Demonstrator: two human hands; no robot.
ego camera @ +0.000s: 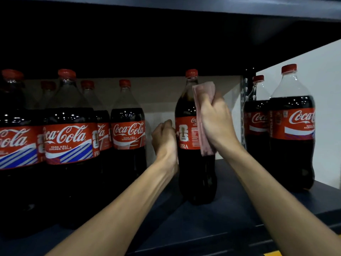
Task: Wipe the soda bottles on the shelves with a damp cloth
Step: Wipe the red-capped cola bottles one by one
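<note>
A single soda bottle [193,137] with a red cap was seen standing upright on the dark shelf [212,224]. It was placed in the gap between a crowded group of bottles [68,141] to the left and two further bottles [292,130] to the right. It was gripped by the left hand [164,137], whose fingers were curled against its left side at label height. A pink cloth [203,100] was bunched in the right hand [215,121], with the fingers clenched round it. The cloth was pressed against the right side of the bottle, from the shoulder below the neck down over the red label, and its lower end was seen hanging just past the label's bottom edge. The two hands were set apart, one on each flank of the same bottle. A perforated metal upright [246,93] was visible behind the right hand, and a pale wall [323,71] beyond the right-hand bottles. The underside of an upper shelf [184,8] was seen overhead.
</note>
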